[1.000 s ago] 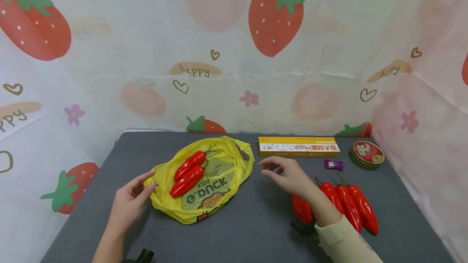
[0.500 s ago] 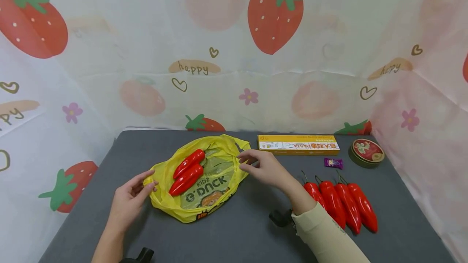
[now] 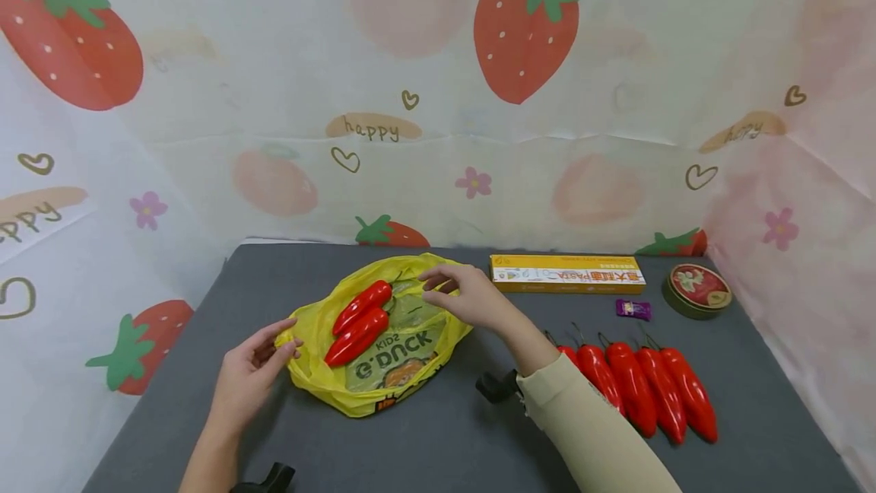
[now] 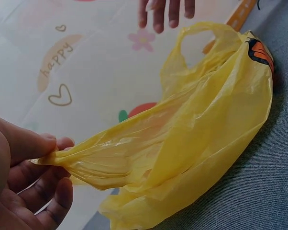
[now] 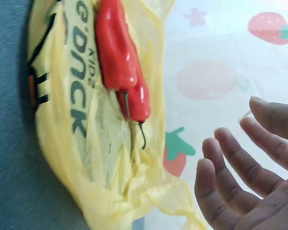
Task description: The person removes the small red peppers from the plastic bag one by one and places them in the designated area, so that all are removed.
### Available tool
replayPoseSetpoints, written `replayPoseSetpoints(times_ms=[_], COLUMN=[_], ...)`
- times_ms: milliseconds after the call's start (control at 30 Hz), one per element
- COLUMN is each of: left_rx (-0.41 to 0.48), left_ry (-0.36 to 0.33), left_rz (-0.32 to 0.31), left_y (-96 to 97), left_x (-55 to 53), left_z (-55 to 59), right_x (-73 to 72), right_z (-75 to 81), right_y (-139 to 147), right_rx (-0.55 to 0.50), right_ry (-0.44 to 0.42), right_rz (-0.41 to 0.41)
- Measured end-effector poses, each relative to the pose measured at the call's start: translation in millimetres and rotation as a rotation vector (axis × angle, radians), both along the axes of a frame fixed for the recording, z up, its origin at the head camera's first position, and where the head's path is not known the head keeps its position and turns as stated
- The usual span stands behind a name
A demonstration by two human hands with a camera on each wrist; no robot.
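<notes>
A yellow plastic bag [image 3: 311,383] lies spread on the dark table, its opening facing up. Two red peppers [image 3: 357,338] rest inside it; the right wrist view shows their green stems. My left hand [image 3: 252,375] pinches the bag's left edge between thumb and fingers, and the left wrist view shows the plastic [image 4: 115,158] gathered and pulled taut there. Over the bag's right handle side is my right hand [image 3: 472,297]. It holds nothing, and its fingers [image 5: 251,172] are spread and loosely bent, apart from the bag in the right wrist view.
Several more red peppers [image 3: 633,388] lie in a row on the right, partly behind my right sleeve [image 3: 582,424]. Farther back are a yellow pasta box [image 3: 566,275], a small purple packet [image 3: 633,310] and a round red-lidded tin [image 3: 698,290]. A strawberry-patterned cloth [image 3: 438,112] hangs behind the table.
My right hand has moved left, from beside the bag to over its right side. Peppers it covered before now show. My left hand keeps its pinch on the bag; the head view shifts slightly.
</notes>
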State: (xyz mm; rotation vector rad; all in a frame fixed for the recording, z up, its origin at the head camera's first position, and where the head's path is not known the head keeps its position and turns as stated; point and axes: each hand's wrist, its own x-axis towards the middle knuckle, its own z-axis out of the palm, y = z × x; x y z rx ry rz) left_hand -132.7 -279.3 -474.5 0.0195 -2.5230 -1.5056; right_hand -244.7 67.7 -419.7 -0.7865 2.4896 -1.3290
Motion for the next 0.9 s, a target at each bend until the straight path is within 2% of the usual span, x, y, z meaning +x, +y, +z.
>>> replayPoseSetpoints(times_ms=[300, 533, 733, 900], left_rx=[0.005, 0.028, 0.003, 0.006], left_ry=[0.017, 0.028, 0.022, -0.012], left_rz=[-0.002, -0.013, -0.018, -0.001], left_y=[0.9, -0.7, -1.5, -0.4], left_x=[0.3, 0.3, -1.0, -0.8], left_z=[-1.3, 0.6, 0.2, -0.8], right_x=[-19.6, -35.2, -45.0, -48.5], right_z=[-2.2, -8.3, -24.8, -45.2], right_y=[-24, -48, -60, -64], right_rx=[-0.047, -0.090, -0.160, -0.123], right_ry=[-0.103, -0.279, -0.411, -0.454], right_rz=[0.079, 0.055, 0.032, 0.044])
